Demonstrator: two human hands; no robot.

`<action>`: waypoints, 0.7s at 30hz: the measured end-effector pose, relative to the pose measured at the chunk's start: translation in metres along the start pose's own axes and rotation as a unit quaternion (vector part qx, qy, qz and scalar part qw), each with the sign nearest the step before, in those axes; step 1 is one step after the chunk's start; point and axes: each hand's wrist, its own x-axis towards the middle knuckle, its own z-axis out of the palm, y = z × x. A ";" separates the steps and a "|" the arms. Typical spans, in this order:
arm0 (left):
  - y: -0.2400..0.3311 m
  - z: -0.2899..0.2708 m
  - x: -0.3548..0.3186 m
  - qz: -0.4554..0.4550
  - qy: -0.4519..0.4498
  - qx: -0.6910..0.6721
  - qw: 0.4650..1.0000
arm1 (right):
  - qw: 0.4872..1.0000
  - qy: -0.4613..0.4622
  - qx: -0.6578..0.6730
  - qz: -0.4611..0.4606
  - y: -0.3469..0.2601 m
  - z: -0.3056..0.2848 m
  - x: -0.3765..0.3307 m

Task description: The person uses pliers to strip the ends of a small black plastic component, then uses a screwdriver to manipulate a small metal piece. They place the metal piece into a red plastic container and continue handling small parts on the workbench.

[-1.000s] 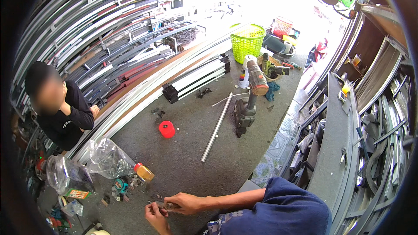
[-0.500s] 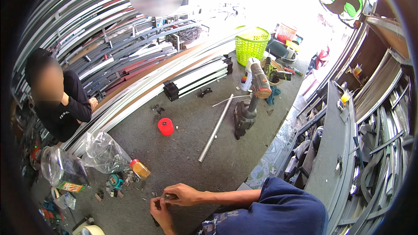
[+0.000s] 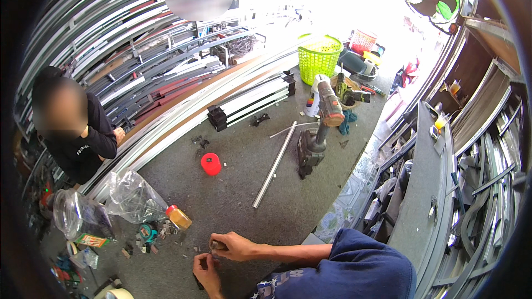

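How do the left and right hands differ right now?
The right hand extends in from the picture's right; the left hand, set lower, extends up from the bottom edge. The right hand grips a dark object; what the left hand holds, if anything, is unclear. Both are bare, with bent fingers, over the table.

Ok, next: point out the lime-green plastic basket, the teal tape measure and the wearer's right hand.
Lime-green plastic basket (image 3: pixel 320 62): head view, on its lattice side wall.
Teal tape measure (image 3: pixel 148 233): head view, on its case.
Right hand (image 3: pixel 237 247): head view, on its back.
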 end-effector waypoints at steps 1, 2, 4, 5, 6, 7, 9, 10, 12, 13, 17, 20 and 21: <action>0.000 0.000 0.001 -0.013 0.000 -0.004 1.000 | 1.000 -0.003 0.006 0.014 -0.001 -0.001 0.000; 0.000 0.002 0.003 0.015 -0.012 -0.016 1.000 | 1.000 -0.009 0.012 0.027 -0.002 -0.002 -0.001; -0.002 0.003 0.005 0.007 -0.008 -0.034 0.999 | 0.997 -0.003 0.036 0.065 -0.002 -0.005 -0.002; -0.003 0.002 0.004 0.038 -0.016 -0.034 0.999 | 0.995 -0.020 0.064 0.072 -0.002 -0.004 -0.002; -0.004 0.003 0.004 0.037 -0.015 -0.029 0.999 | 0.996 -0.017 0.069 0.057 -0.002 -0.005 -0.003; -0.004 0.002 0.003 0.040 -0.011 -0.023 0.999 | 0.993 -0.024 0.058 0.096 -0.003 -0.004 -0.001; -0.005 0.001 0.003 0.044 0.006 -0.008 0.999 | 0.996 -0.035 0.004 0.087 -0.004 -0.002 0.002; -0.004 0.001 0.002 0.048 0.015 0.004 0.999 | 0.994 -0.039 0.021 0.096 -0.004 -0.001 0.003; -0.003 0.000 -0.002 0.054 0.031 -0.012 0.998 | 0.995 -0.061 0.047 0.065 -0.006 0.001 0.004; -0.002 0.001 -0.003 0.053 0.029 -0.026 0.998 | 0.994 -0.075 0.050 0.059 -0.007 0.002 0.004; 0.001 0.008 -0.008 0.082 0.056 0.001 0.995 | 0.992 -0.101 0.050 0.058 -0.006 0.004 0.001; 0.000 0.010 -0.007 0.063 0.053 0.001 0.997 | 0.991 -0.087 0.080 0.055 -0.001 0.004 -0.004; 0.000 0.010 -0.008 0.048 0.053 -0.006 0.997 | 0.990 -0.079 0.096 0.067 0.000 0.005 -0.006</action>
